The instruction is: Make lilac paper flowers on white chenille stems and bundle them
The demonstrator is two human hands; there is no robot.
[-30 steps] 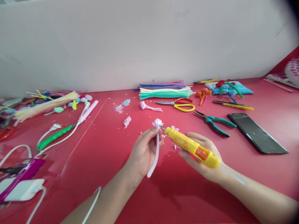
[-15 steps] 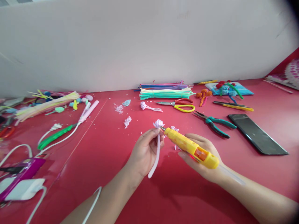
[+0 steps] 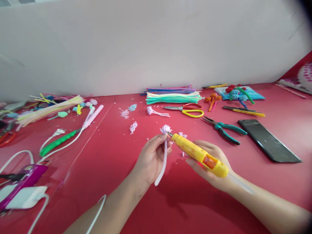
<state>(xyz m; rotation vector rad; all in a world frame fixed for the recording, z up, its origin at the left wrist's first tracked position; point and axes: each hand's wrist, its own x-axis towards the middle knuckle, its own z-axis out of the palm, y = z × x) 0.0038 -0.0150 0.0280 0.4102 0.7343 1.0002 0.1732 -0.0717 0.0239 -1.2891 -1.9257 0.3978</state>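
My left hand (image 3: 154,155) is closed, pinching a pale lilac pipe-cleaner flower (image 3: 165,129) just under its rounded head. The flower's fuzzy stem hangs down in front of the palm. In my right hand (image 3: 214,159) lies a yellow hot glue gun (image 3: 192,149), fingers wrapped round it, a clear glue stick (image 3: 241,182) poking out of its rear. The metal nozzle points left and meets or nearly meets the base of the flower head; whether glue is there I cannot make out. A red light glows beneath the gun.
Scissors (image 3: 192,110), teal pliers (image 3: 227,130) and a black phone (image 3: 269,140) lie on the right of the red table. Bundled pipe cleaners (image 3: 173,98) lie by the wall. A pink heated styling tool (image 3: 92,117), green-handled tool (image 3: 58,144) and cords occupy the left.
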